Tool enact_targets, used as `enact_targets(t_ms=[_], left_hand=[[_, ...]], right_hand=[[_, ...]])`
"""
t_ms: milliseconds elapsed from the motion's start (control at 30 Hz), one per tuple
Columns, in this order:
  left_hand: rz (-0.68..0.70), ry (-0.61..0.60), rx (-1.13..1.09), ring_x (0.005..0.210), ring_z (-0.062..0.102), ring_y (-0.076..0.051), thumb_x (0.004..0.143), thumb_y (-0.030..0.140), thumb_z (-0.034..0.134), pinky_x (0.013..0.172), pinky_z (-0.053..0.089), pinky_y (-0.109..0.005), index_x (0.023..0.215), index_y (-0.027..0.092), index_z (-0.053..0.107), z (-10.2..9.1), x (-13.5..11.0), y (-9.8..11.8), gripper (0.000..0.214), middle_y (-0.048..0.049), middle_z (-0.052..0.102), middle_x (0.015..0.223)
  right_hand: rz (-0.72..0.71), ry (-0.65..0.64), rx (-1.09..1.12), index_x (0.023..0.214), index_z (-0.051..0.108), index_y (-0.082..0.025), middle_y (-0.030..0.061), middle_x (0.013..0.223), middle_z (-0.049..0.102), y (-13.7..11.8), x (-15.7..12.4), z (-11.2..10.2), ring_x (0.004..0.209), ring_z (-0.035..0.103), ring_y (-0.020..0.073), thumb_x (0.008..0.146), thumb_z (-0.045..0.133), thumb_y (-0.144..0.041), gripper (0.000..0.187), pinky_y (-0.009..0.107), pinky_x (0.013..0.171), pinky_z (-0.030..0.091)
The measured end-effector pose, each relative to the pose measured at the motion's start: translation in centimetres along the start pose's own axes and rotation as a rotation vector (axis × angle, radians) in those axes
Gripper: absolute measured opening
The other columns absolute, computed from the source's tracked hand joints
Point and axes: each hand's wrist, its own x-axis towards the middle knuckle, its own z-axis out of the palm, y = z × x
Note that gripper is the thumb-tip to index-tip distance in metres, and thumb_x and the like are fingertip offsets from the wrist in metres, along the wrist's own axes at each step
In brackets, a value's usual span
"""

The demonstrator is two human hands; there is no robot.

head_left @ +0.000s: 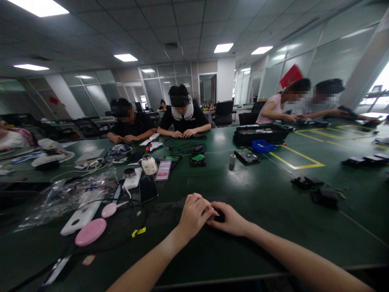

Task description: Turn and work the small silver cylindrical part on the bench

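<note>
My left hand (193, 215) and my right hand (230, 221) meet at the near middle of the dark green table (258, 194). Both hands are closed, fingers curled round a small dark object (217, 216) held between them. Most of that object is hidden by my fingers, so I cannot name it. Both forearms reach in from the bottom edge.
Left of my hands lie a pink disc (90, 232), a white device (79, 217), a black phone (148, 188), a plastic bag (67, 194) and cables. Small black parts (323, 197) lie to the right. A blue bin (263, 146) and black trays stand farther back. Several people work across the table.
</note>
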Motion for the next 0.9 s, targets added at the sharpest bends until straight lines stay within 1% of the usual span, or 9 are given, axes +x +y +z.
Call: enact_targets(t_ms=[100, 200, 267, 367, 467, 567, 667, 767, 900], left_hand=[[-0.095, 0.022, -0.058, 0.083, 0.056, -0.021, 0.076, 0.032, 0.077, 0.076, 0.042, -0.034, 0.076, 0.019, 0.061, 0.2, 0.0, 0.0, 0.020, -0.0021, 0.064, 0.079], [-0.226, 0.033, -0.247, 0.089, 0.061, -0.021, 0.073, 0.027, 0.079, 0.081, 0.047, -0.034, 0.084, 0.019, 0.064, 0.3, 0.0, 0.1, 0.020, -0.0041, 0.067, 0.091], [-0.294, -0.007, -0.389, 0.092, 0.065, -0.021, 0.073, 0.022, 0.078, 0.085, 0.047, -0.035, 0.086, 0.019, 0.065, 0.2, 0.1, 0.1, 0.019, -0.0039, 0.070, 0.093], [-0.370, -0.099, -0.581, 0.087, 0.069, -0.020, 0.073, 0.017, 0.078, 0.086, 0.049, -0.034, 0.087, 0.018, 0.063, -0.2, 0.2, -0.1, 0.020, -0.0031, 0.073, 0.087], [-0.392, -0.160, -0.720, 0.086, 0.071, -0.020, 0.074, 0.016, 0.077, 0.088, 0.050, -0.035, 0.093, 0.017, 0.059, -0.7, 0.3, -0.5, 0.027, -0.0041, 0.075, 0.086], [-0.380, -0.217, -0.770, 0.090, 0.071, -0.021, 0.076, 0.017, 0.075, 0.091, 0.049, -0.036, 0.095, 0.017, 0.057, -1.2, 0.4, -0.9, 0.026, -0.0059, 0.076, 0.090], [-0.379, -0.250, -0.768, 0.092, 0.070, -0.021, 0.078, 0.017, 0.074, 0.092, 0.050, -0.037, 0.095, 0.017, 0.057, -1.5, 0.5, -1.0, 0.025, -0.0063, 0.075, 0.092], [-0.403, -0.249, -0.737, 0.091, 0.071, -0.021, 0.079, 0.018, 0.073, 0.090, 0.051, -0.037, 0.094, 0.018, 0.056, -1.5, 0.5, -0.8, 0.023, -0.0059, 0.075, 0.092], [-0.428, -0.191, -0.663, 0.088, 0.071, -0.020, 0.082, 0.016, 0.068, 0.084, 0.054, -0.036, 0.082, 0.019, 0.051, -1.0, 0.3, -0.4, 0.018, -0.0035, 0.073, 0.086]], right_hand=[[0.011, -0.005, -0.003, 0.111, 0.060, -0.019, 0.0055, 0.106, 0.067, 0.2, 0.0, 0.1, 0.097, 0.062, 0.0232, 0.081, 0.069, -0.036, 0.036, 0.036, 0.089, 0.047], [0.050, 0.007, -0.033, 0.117, 0.059, -0.017, 0.0093, 0.114, 0.065, 0.6, -0.2, 0.4, 0.104, 0.060, 0.0263, 0.080, 0.070, -0.039, 0.045, 0.040, 0.093, 0.046], [0.063, 0.013, -0.047, 0.118, 0.058, -0.017, 0.0108, 0.117, 0.064, 0.9, -0.2, 0.5, 0.107, 0.059, 0.0276, 0.078, 0.071, -0.041, 0.049, 0.041, 0.095, 0.045], [0.046, -0.003, -0.050, 0.115, 0.060, -0.018, 0.0089, 0.113, 0.065, 0.9, -0.2, 0.4, 0.103, 0.060, 0.0259, 0.079, 0.070, -0.041, 0.044, 0.039, 0.092, 0.046], [0.030, -0.021, -0.043, 0.113, 0.060, -0.019, 0.0066, 0.109, 0.066, 0.5, -0.1, 0.1, 0.098, 0.061, 0.0235, 0.080, 0.069, -0.039, 0.040, 0.036, 0.089, 0.047], [0.032, -0.024, -0.044, 0.114, 0.060, -0.019, 0.0066, 0.109, 0.066, 0.0, 0.0, -0.1, 0.098, 0.061, 0.0236, 0.080, 0.069, -0.039, 0.040, 0.036, 0.088, 0.047], [0.032, -0.026, -0.047, 0.114, 0.059, -0.019, 0.0065, 0.110, 0.066, -0.1, 0.0, -0.2, 0.098, 0.061, 0.0237, 0.080, 0.070, -0.039, 0.041, 0.037, 0.089, 0.046], [0.031, -0.023, -0.041, 0.115, 0.059, -0.019, 0.0063, 0.109, 0.066, 0.1, 0.0, -0.2, 0.098, 0.061, 0.0236, 0.080, 0.069, -0.039, 0.041, 0.037, 0.088, 0.047], [0.033, -0.026, -0.033, 0.115, 0.060, -0.020, 0.0058, 0.109, 0.066, 0.1, 0.0, -0.2, 0.098, 0.060, 0.0235, 0.080, 0.069, -0.039, 0.041, 0.036, 0.089, 0.046]])
